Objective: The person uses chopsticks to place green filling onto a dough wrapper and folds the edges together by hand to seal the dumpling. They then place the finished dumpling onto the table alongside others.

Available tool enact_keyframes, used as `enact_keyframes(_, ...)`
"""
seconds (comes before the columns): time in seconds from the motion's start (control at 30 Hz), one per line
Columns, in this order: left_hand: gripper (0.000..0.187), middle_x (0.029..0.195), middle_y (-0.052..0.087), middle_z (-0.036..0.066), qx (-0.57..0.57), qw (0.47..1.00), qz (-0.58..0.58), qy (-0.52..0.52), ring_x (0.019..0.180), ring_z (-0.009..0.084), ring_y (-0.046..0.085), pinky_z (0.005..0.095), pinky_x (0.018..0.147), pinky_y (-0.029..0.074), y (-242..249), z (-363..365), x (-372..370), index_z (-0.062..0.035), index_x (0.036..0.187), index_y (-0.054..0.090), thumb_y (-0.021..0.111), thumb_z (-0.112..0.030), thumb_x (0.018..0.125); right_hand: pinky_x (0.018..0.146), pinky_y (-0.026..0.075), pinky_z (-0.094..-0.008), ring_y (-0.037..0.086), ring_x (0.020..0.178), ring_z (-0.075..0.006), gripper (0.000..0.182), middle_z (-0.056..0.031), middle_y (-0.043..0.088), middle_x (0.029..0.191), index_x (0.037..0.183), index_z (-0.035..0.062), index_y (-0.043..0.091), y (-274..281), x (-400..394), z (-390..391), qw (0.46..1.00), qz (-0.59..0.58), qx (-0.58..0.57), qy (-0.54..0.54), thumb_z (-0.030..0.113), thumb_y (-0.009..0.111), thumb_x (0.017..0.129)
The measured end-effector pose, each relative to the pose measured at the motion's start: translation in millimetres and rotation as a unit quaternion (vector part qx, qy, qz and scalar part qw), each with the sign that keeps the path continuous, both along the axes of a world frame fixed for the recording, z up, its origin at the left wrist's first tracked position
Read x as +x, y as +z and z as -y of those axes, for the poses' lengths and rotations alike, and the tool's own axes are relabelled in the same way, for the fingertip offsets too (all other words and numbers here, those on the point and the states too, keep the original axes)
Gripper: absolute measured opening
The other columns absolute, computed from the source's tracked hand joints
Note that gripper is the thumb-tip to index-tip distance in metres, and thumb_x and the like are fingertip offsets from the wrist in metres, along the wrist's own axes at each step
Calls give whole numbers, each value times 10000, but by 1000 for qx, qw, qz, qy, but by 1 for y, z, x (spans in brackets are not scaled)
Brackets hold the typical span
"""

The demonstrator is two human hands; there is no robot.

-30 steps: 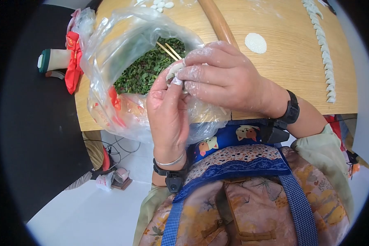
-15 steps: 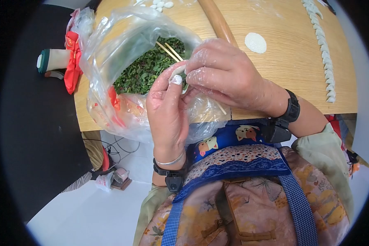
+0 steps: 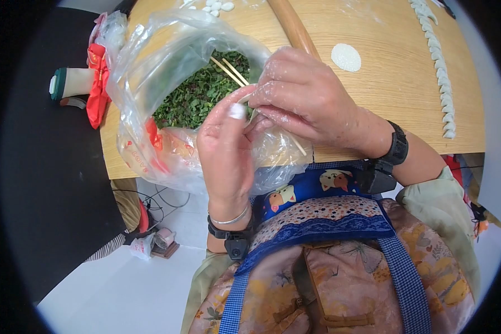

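Observation:
Over the near side of a clear plastic bag (image 3: pixel 129 106), my two floury hands meet around a dumpling (image 3: pixel 250 104), mostly hidden by my fingers. My left hand (image 3: pixel 224 147) cradles it from below, thumb raised along its side. With bent fingertips my right hand (image 3: pixel 312 100) pinches its edge. Chopped green filling (image 3: pixel 186 97) fills the bag. A pair of chopsticks (image 3: pixel 226 71) rests in the filling and passes beneath my hands. To the right of my right hand lies a round dough wrapper (image 3: pixel 345 57), flat on the table.
A wooden rolling pin (image 3: pixel 294 28) lies beyond my right hand. Along the right side of the wooden table (image 3: pixel 395 83) runs a row of shaped dumplings (image 3: pixel 441 72). Small dough pieces (image 3: pixel 216 8) sit at the far edge. A red bag (image 3: pixel 97 83) hangs at the left edge.
My right fingers have shifted slightly along the dumpling's edge, and my left thumb has tilted a little to the left. The things on the table stay where they were.

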State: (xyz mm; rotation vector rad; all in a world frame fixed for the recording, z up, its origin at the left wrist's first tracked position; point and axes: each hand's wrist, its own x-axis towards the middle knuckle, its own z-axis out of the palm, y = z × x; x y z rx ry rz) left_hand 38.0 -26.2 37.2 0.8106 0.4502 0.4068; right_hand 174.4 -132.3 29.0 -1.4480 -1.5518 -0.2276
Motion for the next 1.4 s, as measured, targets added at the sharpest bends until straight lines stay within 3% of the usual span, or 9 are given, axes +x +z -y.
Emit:
enact_keyframes(0.07,266,1065,653,113,67,998,-4,-17,909,139,638,272,791,541,-6,0,-1,61,1182,570,523,-59,949,748,474,-392,559,859,-294,277,-90,588,846,929,37,656,0,0,1,1000,-3,-18,-5,112,714,668)
enact_keyframes(0.4,274,1081,650,131,72,997,-9,-23,905,155,650,276,806,543,-7,-2,-2,63,1197,560,523,-54,952,710,480,-394,572,833,-307,164,-112,582,824,861,31,622,2,-2,1,998,-58,-26,-16,91,694,726)
enact_keyframes(0.6,303,1075,650,143,18,999,0,-38,891,166,652,281,811,541,3,2,0,67,1218,548,535,-21,928,701,475,-386,573,822,-297,136,-94,588,822,834,49,606,-1,-1,2,994,-100,-35,-21,87,684,729)
enact_keyframes(0.67,307,1069,651,134,161,986,-13,-53,889,154,649,273,803,540,-5,2,-2,67,1221,546,544,-21,927,698,473,-384,573,817,-294,132,-90,588,816,831,53,604,0,-1,3,994,-103,-38,-25,89,682,731)
enact_keyframes(0.9,262,1080,647,119,151,987,-28,-43,878,130,645,254,766,539,-5,3,0,57,1190,559,531,-33,946,687,470,-377,570,798,-286,132,-92,580,789,830,49,596,1,-1,2,993,-109,-33,-20,109,674,743)
enact_keyframes(1.1,199,1073,646,127,107,994,36,3,849,121,623,240,731,518,-6,1,0,44,1121,576,527,-49,952,655,450,-366,551,753,-277,217,-86,538,770,870,47,564,7,-4,2,989,-146,-17,-16,156,693,734)
enact_keyframes(1.4,222,912,618,62,60,997,36,13,735,96,528,224,678,451,-3,-2,-5,36,1124,588,584,-56,923,629,436,-388,546,713,-286,292,-95,535,747,824,53,534,2,-1,3,988,-126,-90,14,293,692,777)
